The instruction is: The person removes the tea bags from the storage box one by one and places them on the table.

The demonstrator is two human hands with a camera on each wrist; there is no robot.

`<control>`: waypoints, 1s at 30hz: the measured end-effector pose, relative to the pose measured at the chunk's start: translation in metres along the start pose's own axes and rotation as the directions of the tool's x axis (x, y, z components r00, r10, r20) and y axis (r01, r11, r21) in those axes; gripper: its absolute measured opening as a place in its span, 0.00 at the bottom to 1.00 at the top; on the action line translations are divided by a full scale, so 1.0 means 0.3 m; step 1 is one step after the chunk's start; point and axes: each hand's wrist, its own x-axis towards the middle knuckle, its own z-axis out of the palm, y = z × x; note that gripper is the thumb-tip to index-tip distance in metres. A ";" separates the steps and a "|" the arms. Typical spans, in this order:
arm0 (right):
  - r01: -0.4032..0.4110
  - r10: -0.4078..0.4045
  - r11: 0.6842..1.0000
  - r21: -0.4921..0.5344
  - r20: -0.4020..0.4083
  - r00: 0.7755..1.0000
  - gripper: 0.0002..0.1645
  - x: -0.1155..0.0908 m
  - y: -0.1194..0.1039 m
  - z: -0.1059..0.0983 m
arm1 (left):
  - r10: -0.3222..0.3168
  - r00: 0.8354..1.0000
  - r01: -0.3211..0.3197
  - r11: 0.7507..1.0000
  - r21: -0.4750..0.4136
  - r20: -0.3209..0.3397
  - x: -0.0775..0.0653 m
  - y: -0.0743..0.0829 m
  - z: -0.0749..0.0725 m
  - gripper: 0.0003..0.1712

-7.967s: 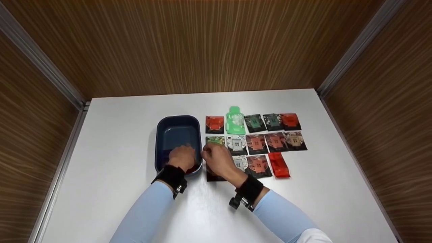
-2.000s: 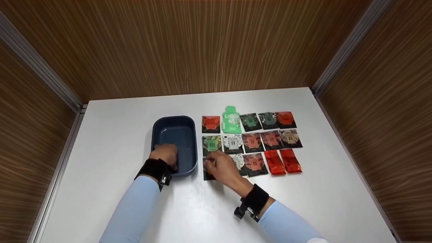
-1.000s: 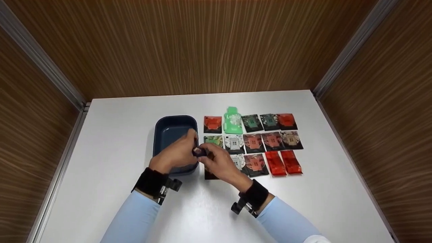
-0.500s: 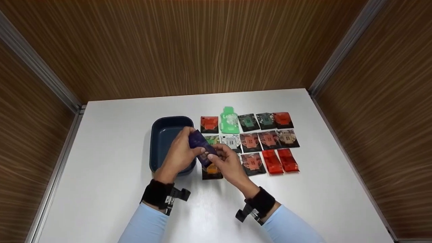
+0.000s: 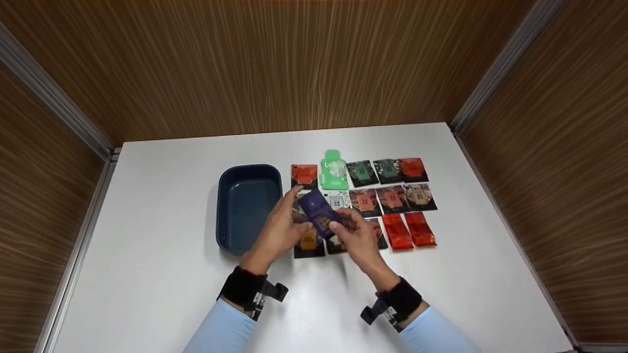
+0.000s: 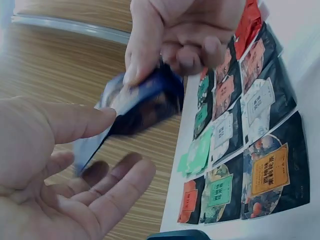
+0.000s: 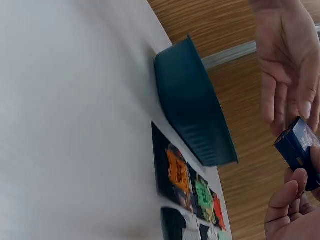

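Note:
My right hand (image 5: 360,240) pinches a small dark purple packet (image 5: 320,211), thumb on its printed face, above the rows of sachets. Beside the packet's left edge is my left hand (image 5: 279,233), its fingers loosely extended. In the left wrist view, the left thumb and fingers are spread around the near end of the packet (image 6: 145,100), while the right hand grips its far end. The right wrist view has the packet (image 7: 300,150) as a thick, box-like shape. Left of the sachets stands a dark blue rectangular container (image 5: 250,211), with no contents visible inside.
Three rows of flat sachets lie on the white table (image 5: 162,211), among them an orange-labelled one (image 5: 308,242). A green bottle-shaped pouch (image 5: 334,171) is in the back row. Two shiny red packets (image 5: 408,230) end the front row. Wood-grain panels (image 5: 294,63) enclose the table.
Over these seconds a second red packet has joined the front row. The purple packet has come up from the container and moved right with both hands; the left fingers have loosened from it.

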 end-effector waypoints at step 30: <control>-0.497 0.323 0.773 -0.395 -0.429 0.844 0.37 -0.026 0.199 -0.876 | -0.078 0.996 0.081 0.994 0.080 -0.040 -0.084 -0.128 -0.065 0.21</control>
